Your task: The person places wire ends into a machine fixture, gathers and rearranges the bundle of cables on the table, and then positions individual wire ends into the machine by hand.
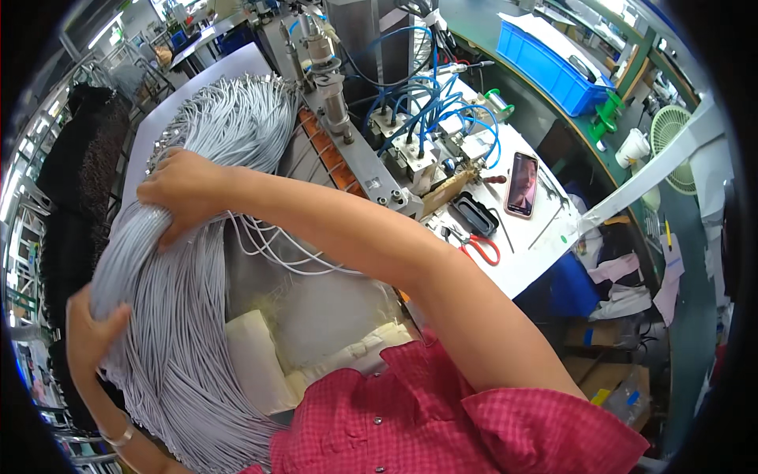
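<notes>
A thick bundle of thin grey cables (178, 316) runs down my left side, with part of it bent into a raised loop. My right arm reaches across to the left, and my right hand (185, 189) is closed round the upper end of that loop. Lower down at the far left, my left hand (91, 332) wraps the loop's outer side, thumb in front; its other fingers are partly hidden. Beyond my right hand, the cables spread into a pile (237, 118) with small ends at its edge. A few loose cables (276, 245) trail under my right forearm.
A machine with metal cylinders (335, 103) and blue air tubes (426, 110) stands ahead. On the white board at right lie a phone (521, 186), red-handled pliers (482, 249) and a black case (475, 215). Black cable bundles (79, 182) hang at far left. A blue bin (545, 67) sits behind.
</notes>
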### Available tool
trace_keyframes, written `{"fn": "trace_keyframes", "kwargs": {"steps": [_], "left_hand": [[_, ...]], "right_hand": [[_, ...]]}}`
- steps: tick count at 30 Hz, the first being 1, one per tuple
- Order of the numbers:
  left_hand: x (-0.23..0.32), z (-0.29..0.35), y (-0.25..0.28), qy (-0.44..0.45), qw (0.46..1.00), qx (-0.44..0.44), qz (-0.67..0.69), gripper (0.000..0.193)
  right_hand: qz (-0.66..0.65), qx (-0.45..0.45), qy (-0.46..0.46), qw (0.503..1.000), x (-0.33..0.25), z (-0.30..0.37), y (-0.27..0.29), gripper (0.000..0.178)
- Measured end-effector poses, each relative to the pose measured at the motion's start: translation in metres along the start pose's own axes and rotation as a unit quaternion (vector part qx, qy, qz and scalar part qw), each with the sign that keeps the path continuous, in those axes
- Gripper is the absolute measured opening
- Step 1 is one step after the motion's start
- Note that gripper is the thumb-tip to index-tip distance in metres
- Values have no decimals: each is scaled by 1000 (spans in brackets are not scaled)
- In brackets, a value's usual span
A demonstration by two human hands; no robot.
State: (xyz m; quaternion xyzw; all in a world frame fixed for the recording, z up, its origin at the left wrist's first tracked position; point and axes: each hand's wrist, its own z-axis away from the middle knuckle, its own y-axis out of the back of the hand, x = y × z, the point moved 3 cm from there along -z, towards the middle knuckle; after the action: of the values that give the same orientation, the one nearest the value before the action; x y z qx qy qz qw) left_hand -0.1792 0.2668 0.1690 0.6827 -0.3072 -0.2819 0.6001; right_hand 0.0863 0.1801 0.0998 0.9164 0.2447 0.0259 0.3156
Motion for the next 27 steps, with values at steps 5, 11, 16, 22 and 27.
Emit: {"fn": "trace_keyframes", "kwargs": {"steps": [5,11,16,22,27], "left_hand": [[-43,58,-44,108,983,149,-19,76],[-33,88,-57,81,984,154,-29,79],[-68,77,-48,171,983,65,6,75],[-60,110,-61,163,971,176,19,76],[-48,144,-43,292,946,70,-122,74]], "right_hand": [[82,-111,13,990,-8,-6,1,65],[80,-99,60,990,-6,9,-1,66],[63,19,105,992,6,-7,-16,68],[-32,-109,8,994,14,-16,-28,72],[-23,-164,-4,986,13,-13,-24,75]]}}
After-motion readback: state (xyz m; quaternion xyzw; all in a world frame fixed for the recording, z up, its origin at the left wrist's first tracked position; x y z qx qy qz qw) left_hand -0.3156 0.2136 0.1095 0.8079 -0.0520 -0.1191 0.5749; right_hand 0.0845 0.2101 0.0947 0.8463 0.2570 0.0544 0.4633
